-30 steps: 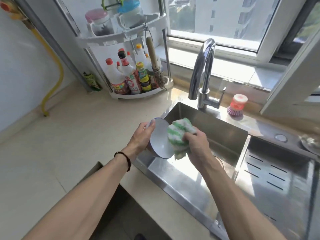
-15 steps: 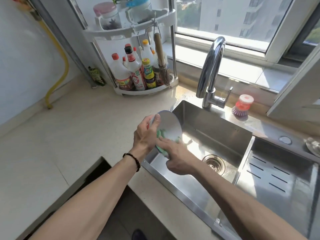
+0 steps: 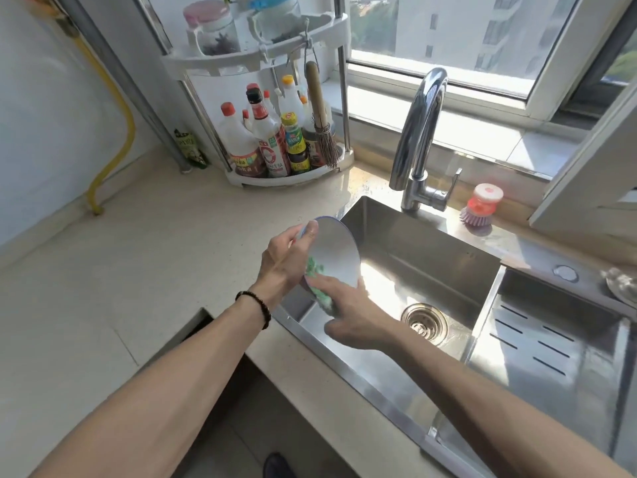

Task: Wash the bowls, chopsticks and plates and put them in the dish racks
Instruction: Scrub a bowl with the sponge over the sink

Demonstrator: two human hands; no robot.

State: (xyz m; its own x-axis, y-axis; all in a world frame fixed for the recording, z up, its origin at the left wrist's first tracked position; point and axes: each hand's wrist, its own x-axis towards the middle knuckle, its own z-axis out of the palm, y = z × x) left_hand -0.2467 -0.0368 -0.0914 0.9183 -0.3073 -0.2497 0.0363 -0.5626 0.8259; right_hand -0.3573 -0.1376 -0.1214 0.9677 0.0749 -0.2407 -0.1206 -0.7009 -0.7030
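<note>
Since the earlier frame right hand (image 3: 358,322) slid its sponge (image 3: 319,288) behind the on-edge plate (image 3: 336,251), left hand (image 3: 286,258) gripping the nearer rim.

I can see only slivers of the green sponge (image 3: 319,294): most of it is covered by my right hand (image 3: 355,317) and the tilted plate (image 3: 333,251). My right fingertips are tucked behind the plate's lower rim, and the plate's underside faces away from me. My left hand (image 3: 284,258) hides the plate's left edge. The labels on the bottles (image 3: 272,146) in the far corner rack (image 3: 293,175) are too small to read. At the right edge, a shiny metal object (image 3: 623,283) is cut off. A dark shoe (image 3: 278,465) is cropped at the bottom edge.
</note>
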